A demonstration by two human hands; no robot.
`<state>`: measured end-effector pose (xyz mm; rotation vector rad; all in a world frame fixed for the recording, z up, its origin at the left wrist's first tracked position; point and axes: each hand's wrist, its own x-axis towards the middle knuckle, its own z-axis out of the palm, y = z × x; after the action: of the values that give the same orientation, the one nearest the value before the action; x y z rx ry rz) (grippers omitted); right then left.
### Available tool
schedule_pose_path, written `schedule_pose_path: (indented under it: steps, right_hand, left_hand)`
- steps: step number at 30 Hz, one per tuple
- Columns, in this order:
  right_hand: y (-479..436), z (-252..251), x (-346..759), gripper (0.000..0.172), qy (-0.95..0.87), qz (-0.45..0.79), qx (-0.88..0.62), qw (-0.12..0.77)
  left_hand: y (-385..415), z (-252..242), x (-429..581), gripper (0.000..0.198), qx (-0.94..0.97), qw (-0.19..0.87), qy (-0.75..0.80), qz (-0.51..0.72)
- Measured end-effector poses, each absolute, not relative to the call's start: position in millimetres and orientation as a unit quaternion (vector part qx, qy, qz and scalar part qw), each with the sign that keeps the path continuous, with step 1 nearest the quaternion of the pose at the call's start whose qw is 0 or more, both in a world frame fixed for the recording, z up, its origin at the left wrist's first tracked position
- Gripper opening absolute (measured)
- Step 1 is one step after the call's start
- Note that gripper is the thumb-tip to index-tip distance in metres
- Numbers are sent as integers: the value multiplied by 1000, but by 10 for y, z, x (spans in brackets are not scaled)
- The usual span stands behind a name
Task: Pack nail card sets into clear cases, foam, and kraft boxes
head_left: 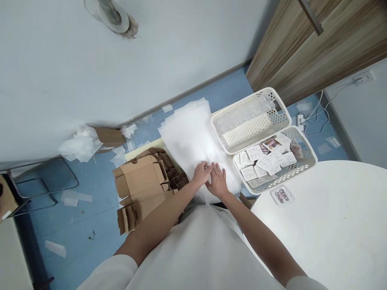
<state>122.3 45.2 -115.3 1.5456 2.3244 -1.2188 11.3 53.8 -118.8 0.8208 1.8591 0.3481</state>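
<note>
A stack of thin white sheets (193,129) lies fanned out in front of me, its near end close to my body. Over its near part, my left hand (202,173) has its fingers bent and drawn together; whatever is in them is too small to make out. Right beside it, my right hand (217,182) rests on the white sheets with its fingers apart, the fingertips close to those of the left. Flattened brown cardboard boxes (145,175) are piled left of the sheets, partly behind my left forearm.
Right of the sheets stand a white basket (225,151) with clear plastic packs and a second basket (311,163) with printed cards. A small clear pack (282,196) lies on the round white table (332,225). Crumpled white wrapping (81,144) and scraps lie on the blue floor (99,201).
</note>
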Motion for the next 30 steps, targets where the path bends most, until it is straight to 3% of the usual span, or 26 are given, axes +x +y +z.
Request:
schedule_pose_path:
  steps: [5, 9, 13, 19, 24, 30]
  right_hand:
    - [380, -1111, 1145, 69, 794, -400, 453, 64]
    - [392, -1079, 1176, 59, 810, -401, 426, 48]
    - [478, -1094, 1246, 42, 775, -394, 493, -35]
    - [658, -1131, 1230, 45, 669, -469, 559, -139]
    - [737, -1072, 1194, 28, 676, -491, 536, -121]
    - [689, -995, 1302, 48, 744, -344, 572, 6]
  left_hand:
    - [578, -1155, 60, 20, 364, 502, 773, 138]
    - [606, -1193, -3, 17, 337, 464, 808, 133]
    - [584, -1219, -56, 20, 343, 456, 811, 128]
    - [484, -1182, -99, 22, 338, 476, 798, 150]
    - [384, -1142, -127, 24, 330, 502, 777, 188]
    - [152, -1028, -138, 41, 334, 541, 731, 249]
